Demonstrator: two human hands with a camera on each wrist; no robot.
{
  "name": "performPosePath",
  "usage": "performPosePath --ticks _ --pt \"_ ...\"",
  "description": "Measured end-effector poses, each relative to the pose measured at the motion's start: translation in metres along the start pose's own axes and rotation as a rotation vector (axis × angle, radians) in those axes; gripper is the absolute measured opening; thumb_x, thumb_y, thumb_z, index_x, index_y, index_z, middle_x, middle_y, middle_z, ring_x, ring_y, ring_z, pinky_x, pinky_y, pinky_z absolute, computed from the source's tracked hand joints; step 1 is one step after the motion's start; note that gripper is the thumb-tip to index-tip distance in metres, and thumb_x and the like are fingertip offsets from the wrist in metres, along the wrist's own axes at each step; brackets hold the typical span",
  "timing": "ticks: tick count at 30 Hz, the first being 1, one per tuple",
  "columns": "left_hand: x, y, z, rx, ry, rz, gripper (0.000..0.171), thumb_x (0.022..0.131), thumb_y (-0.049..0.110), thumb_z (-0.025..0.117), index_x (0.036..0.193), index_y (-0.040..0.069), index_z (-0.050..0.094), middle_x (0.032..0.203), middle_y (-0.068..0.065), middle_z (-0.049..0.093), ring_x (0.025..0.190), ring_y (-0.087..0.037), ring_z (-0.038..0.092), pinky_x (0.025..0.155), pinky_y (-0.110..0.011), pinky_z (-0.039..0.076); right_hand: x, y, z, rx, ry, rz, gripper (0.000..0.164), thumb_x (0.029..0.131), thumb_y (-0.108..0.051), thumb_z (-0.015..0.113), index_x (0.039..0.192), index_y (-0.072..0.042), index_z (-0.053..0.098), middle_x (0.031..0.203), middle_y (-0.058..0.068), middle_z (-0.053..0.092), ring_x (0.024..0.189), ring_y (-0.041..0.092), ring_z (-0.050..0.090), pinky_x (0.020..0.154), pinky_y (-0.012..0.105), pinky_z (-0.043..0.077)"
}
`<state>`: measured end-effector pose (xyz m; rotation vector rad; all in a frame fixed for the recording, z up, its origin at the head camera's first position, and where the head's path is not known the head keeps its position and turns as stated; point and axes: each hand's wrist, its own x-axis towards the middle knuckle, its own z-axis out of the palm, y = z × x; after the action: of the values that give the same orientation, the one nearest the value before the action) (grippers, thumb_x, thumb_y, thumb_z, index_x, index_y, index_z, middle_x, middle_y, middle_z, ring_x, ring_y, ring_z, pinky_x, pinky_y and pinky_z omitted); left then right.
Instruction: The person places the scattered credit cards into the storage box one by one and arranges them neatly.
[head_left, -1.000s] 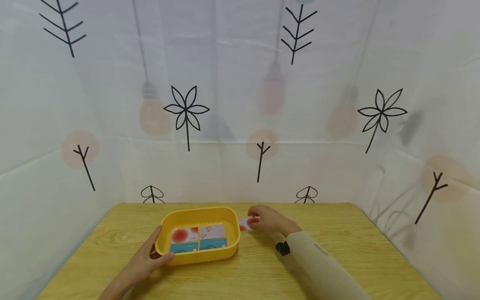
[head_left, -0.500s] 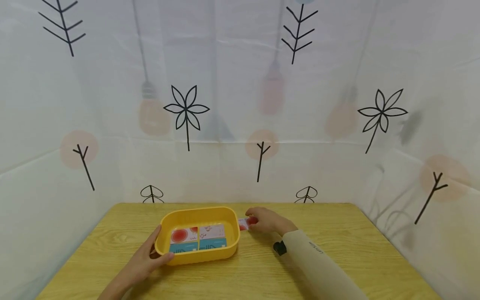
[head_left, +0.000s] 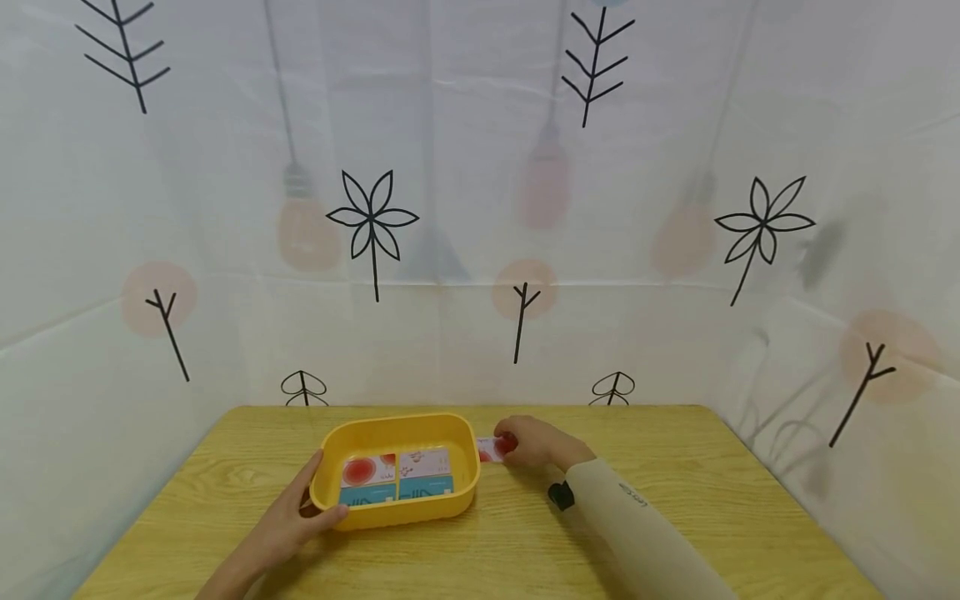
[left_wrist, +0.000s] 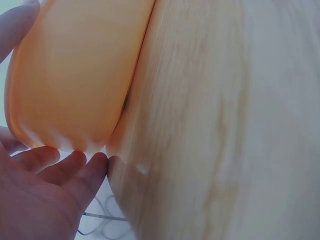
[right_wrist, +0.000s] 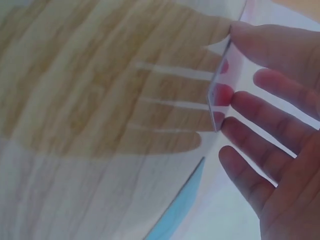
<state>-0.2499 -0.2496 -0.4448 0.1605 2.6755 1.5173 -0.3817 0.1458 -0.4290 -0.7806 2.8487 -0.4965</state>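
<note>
A yellow plastic tray [head_left: 407, 518] sits on the wooden table. My left hand [head_left: 288, 521] grips its left end, thumb at the near corner, fingers spread along the end wall in the left wrist view. Inside lie two white cards with red prints, a sun card [head_left: 367, 471] and a blossom card [head_left: 423, 462], above two blue cards, one left [head_left: 367, 496] and one right [head_left: 426, 487]. Just right of the tray, my right hand [head_left: 536, 442] pinches a white card with red circles [head_left: 489, 450] by its edges, thumb opposite fingertips in the right wrist view.
In the right wrist view a blue card [right_wrist: 182, 202] lies close to the hand. A light sleeve [head_left: 637, 525] and a black wrist device [head_left: 561, 495] cover the right forearm. Printed white cloth [head_left: 450, 333] hangs behind the wooden table [head_left: 645, 467].
My right hand has shifted slightly left and down, and its fingers have drawn in on the red-circle card. The left hand and the tray have stayed put.
</note>
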Motion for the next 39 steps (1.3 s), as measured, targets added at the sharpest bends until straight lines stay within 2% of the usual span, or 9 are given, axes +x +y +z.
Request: performPosePath --ticks 7,16,26,33,39 --pt "0.0001 -0.0003 -0.0002 -0.001 -0.011 -0.012 0.101 0.086 0.040 0.070 0.155 0.010 0.003 0.156 -0.024 0.014 0.135 -0.038 0.034 0.103 -0.043 0.041 0.0025 -0.0011 -0.0011 0.007 -0.011 0.003 0.035 0.083 -0.017 0.073 0.116 -0.012 0.062 0.103 -0.003 0.059 0.090 0.017 0.051 0.088 0.038 0.049" --pt "0.0008 -0.0029 0.0009 -0.012 -0.007 -0.008 0.101 0.086 0.039 0.071 0.155 0.011 0.003 0.156 -0.023 0.013 0.137 -0.038 0.032 0.102 -0.042 0.041 0.0073 -0.0027 -0.0022 0.029 -0.052 0.022 0.030 0.083 -0.014 0.073 0.111 -0.013 0.063 0.097 -0.003 0.059 0.087 0.016 0.052 0.085 0.037 0.050" --pt "0.0013 -0.0025 0.0013 -0.026 0.000 -0.007 0.100 0.086 0.039 0.071 0.155 0.011 0.004 0.156 -0.023 0.014 0.137 -0.037 0.031 0.102 -0.041 0.041 0.0062 -0.0044 -0.0055 0.070 -0.050 0.044 0.027 0.077 -0.007 0.077 0.099 -0.006 0.061 0.088 0.001 0.059 0.080 0.019 0.051 0.074 0.035 0.049" --pt "0.0007 0.0002 0.0010 -0.008 0.000 -0.013 0.100 0.086 0.040 0.070 0.155 0.011 0.004 0.156 -0.023 0.014 0.137 -0.038 0.031 0.103 -0.043 0.040 0.0059 -0.0038 -0.0069 0.102 -0.051 0.085 0.025 0.075 -0.011 0.079 0.093 -0.007 0.061 0.083 0.000 0.057 0.078 0.019 0.051 0.070 0.035 0.047" --pt "0.0000 0.0000 0.0008 -0.008 -0.001 -0.016 0.100 0.086 0.040 0.070 0.155 0.012 0.003 0.156 -0.024 0.014 0.136 -0.038 0.033 0.103 -0.043 0.040 0.0069 -0.0001 -0.0050 0.078 -0.041 0.063 0.026 0.076 -0.013 0.079 0.095 -0.009 0.061 0.086 -0.001 0.056 0.079 0.018 0.050 0.073 0.034 0.047"
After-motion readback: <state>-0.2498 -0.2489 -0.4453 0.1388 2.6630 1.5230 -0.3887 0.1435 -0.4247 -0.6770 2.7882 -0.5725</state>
